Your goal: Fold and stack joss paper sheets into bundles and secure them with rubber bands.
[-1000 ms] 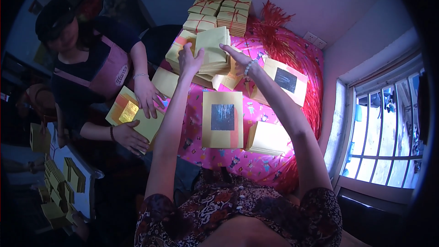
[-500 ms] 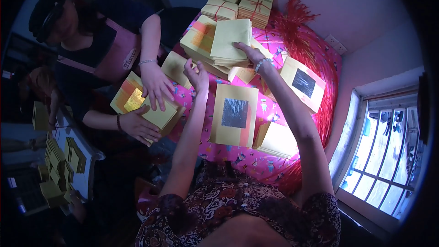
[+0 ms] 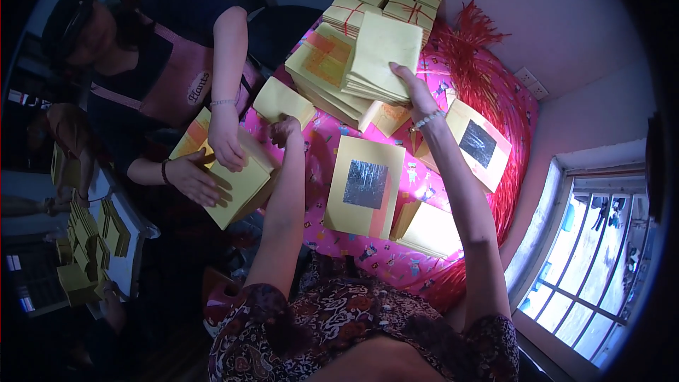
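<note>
My right hand is closed on a thick stack of plain yellow paper sheets, with the thumb on top and the other fingers hidden underneath. It holds the stack tilted above a larger pile of yellow paper whose top bears an orange and gold patch. My left hand has its fingers curled in at the near edge of a smaller yellow paper stack. Whether anything is pinched in those fingers is hidden. Between my forearms lies a yellow paper stack with a silver square on its top.
At my left, a person in a pink apron rests both hands on another yellow paper block. Tied bundles stand at the back. Red raffia strands hang along the right of the pink tablecloth. A barred window is at right.
My left hand has lowered to the small stack's near edge and its fingers have curled in. My right hand's stack has shifted right and up in view. The co-worker's upper hand has moved down and left.
</note>
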Motion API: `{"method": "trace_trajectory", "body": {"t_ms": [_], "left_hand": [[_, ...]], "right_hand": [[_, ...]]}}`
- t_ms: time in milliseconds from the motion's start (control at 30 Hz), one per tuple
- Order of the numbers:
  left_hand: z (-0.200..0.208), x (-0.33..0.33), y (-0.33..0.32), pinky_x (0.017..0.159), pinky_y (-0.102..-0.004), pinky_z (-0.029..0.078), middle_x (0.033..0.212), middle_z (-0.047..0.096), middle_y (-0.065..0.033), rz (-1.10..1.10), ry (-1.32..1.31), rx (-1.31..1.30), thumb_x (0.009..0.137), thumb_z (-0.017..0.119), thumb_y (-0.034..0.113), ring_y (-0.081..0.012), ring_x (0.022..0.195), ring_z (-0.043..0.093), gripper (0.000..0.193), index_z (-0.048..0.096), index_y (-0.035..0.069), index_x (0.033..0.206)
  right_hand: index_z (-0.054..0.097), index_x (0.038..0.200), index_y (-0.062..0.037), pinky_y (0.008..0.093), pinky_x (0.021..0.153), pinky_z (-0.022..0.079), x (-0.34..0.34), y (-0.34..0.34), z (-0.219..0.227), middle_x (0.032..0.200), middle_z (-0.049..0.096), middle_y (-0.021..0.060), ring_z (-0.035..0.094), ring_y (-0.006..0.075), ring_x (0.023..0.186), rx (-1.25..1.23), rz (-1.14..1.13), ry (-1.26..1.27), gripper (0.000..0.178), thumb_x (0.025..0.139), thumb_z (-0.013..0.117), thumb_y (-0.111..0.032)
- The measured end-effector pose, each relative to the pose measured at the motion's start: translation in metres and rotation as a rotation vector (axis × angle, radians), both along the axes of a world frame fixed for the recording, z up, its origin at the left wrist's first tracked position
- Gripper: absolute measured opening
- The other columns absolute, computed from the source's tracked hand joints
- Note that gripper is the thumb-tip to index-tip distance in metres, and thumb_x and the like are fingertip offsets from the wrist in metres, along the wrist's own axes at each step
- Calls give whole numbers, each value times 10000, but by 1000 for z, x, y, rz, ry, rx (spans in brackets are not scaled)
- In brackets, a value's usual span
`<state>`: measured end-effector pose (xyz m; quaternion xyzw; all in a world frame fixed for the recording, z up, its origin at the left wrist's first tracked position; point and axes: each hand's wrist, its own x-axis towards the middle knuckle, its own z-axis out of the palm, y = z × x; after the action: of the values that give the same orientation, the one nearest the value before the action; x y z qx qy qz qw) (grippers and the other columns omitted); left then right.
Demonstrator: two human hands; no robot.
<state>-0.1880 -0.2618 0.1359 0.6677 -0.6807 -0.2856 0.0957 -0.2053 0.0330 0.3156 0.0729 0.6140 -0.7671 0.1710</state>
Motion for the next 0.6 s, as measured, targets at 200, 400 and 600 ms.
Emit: {"method": "trace_trajectory", "body": {"t_ms": [200,400,600], "left_hand": [[-28,6,-6,865,-496,469,1151,536,-237,-21,-48,-95,703,664,494,-373,1063,529,684,477,30,1170],[-29,11,-16,866,-474,479,1145,573,-208,-69,127,-43,725,663,353,-376,1038,577,561,516,30,1160],[-1,29,7,843,-409,503,1088,619,-152,152,953,173,772,560,102,-340,966,625,394,507,-27,1140]], "right_hand": [[543,1205,-48,309,807,457,48,48,45,1084,603,65,566,163,985,-106,-123,77,572,797,665,-429],[545,1188,-32,324,801,476,96,106,30,1099,602,85,585,188,970,-120,-263,62,529,815,654,-391],[502,1228,-27,355,908,446,141,131,42,1144,585,106,570,217,1038,-212,-391,28,544,808,669,-331]]}}
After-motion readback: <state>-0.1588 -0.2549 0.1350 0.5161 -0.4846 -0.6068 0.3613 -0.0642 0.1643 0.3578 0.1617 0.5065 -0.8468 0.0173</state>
